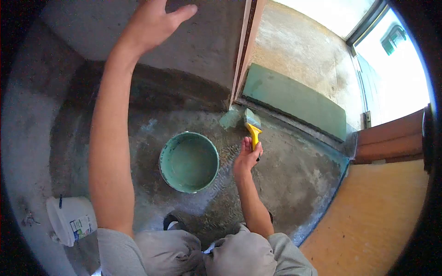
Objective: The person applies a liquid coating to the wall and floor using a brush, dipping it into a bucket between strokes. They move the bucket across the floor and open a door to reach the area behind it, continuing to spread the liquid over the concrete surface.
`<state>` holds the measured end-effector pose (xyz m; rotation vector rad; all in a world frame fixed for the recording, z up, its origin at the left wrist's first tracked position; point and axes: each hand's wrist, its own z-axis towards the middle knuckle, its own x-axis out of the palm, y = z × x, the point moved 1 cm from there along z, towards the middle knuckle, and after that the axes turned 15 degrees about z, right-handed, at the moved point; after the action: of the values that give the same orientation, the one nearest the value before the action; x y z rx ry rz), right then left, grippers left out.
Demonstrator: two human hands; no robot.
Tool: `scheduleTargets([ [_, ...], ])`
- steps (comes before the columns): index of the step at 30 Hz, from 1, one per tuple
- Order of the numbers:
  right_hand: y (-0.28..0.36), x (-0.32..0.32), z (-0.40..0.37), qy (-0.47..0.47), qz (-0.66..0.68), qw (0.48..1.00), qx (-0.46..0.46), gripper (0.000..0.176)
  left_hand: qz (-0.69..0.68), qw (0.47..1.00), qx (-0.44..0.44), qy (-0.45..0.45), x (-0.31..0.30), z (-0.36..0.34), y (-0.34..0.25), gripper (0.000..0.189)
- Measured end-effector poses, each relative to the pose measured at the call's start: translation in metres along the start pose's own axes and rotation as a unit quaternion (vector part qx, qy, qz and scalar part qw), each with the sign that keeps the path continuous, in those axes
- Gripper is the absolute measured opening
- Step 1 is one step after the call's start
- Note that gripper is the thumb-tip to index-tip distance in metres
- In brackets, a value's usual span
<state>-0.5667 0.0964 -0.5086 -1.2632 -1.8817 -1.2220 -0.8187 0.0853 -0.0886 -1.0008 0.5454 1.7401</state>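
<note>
My right hand (247,158) grips the yellow handle of a wide paintbrush (253,130). The brush points away from me, and its bristles, coated pale green, are close over the floor beside a wet green patch (229,118) at the foot of the door frame. My left hand (154,23) reaches up in front of the grey wall with its thumb stretched out; the top edge of the view cuts off the other fingers. Between my arms stands a round bucket (163,162), green-stained inside, with greenish liquid in it.
A white tub (71,221) with a label leans on its side at the left. Across the doorway lies a green-painted step (294,102), right of the upright frame (243,55). A wooden door panel (368,207) fills the lower right. The floor (294,179) looks damp.
</note>
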Motion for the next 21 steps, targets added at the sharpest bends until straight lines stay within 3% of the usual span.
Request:
scheduleTargets([
  [6,-0.029,0.005,-0.007,0.007,-0.043,0.999,-0.011,0.035,0.015,0.998,0.014,-0.055,-0.001,-0.009,-0.016,0.098],
  [21,-0.042,0.013,-0.012,0.055,-0.112,0.992,0.007,0.034,0.019,0.998,0.023,-0.047,-0.001,-0.009,-0.009,0.098],
])
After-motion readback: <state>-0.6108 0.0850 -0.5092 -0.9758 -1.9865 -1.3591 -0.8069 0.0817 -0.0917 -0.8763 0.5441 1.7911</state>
